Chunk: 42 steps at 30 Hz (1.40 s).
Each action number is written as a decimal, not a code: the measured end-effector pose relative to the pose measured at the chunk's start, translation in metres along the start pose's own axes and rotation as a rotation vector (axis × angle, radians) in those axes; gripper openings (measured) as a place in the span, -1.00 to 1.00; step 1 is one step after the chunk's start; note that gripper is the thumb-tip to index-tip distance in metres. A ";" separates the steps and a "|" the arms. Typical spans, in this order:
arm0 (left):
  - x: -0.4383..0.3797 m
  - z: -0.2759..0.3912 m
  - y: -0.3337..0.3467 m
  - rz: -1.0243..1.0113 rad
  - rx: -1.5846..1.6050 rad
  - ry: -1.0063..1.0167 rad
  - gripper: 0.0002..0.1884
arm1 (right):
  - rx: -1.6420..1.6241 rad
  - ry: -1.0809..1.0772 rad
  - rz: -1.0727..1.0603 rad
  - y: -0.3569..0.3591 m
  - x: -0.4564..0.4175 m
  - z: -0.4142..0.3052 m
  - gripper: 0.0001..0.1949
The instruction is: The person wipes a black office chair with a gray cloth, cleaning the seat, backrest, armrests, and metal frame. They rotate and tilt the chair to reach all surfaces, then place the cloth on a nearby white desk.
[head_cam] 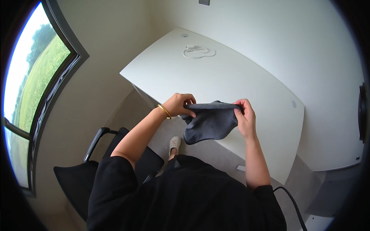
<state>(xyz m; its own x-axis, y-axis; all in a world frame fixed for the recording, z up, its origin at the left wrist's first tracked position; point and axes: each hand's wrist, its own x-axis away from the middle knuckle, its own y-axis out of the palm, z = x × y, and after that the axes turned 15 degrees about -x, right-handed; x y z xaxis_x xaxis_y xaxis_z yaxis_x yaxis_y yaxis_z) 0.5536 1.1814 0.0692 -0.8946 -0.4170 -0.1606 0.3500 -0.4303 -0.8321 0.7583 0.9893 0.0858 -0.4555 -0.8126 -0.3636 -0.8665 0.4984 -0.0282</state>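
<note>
A dark grey cloth [212, 124] hangs between my two hands, above the near edge of a white desk [225, 75]. My left hand [180, 105], with a gold bangle [164, 111] at the wrist, pinches the cloth's upper left corner between thumb and fingers. At the upper right corner, my right hand [245, 117] grips the cloth with the thumb in front. The top edge is folded or rolled and runs nearly straight from hand to hand. Below it the fabric droops in loose folds, its lower edge off the desk.
A white charging cable with a plug [199, 52] lies coiled near the desk's far corner. To the left stands a black office chair [147, 161], with a window [31, 78] in the wall beyond. A black cable [292, 199] runs at lower right.
</note>
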 end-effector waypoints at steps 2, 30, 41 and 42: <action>-0.012 -0.033 0.001 -0.133 -0.027 0.033 -0.63 | 0.148 -0.110 -0.073 0.027 -0.022 -0.015 -0.94; -0.006 -0.297 0.025 -0.311 0.894 -0.365 -0.76 | 0.383 0.239 -0.116 0.135 -0.179 0.144 -0.80; -0.036 -0.292 0.071 0.173 0.091 -0.627 -0.64 | 0.942 0.791 0.104 0.120 -0.158 0.258 -0.63; -0.040 -0.292 0.072 0.119 0.052 -0.642 -0.65 | 0.916 0.798 0.064 0.117 -0.149 0.258 -0.66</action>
<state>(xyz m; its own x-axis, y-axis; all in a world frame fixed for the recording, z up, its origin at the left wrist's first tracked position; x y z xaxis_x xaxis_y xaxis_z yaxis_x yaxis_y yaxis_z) 0.5337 1.4014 -0.1392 -0.5103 -0.8526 0.1122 0.4637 -0.3827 -0.7991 0.7772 1.2466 -0.1037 -0.7694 -0.5756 0.2770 -0.5194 0.3112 -0.7958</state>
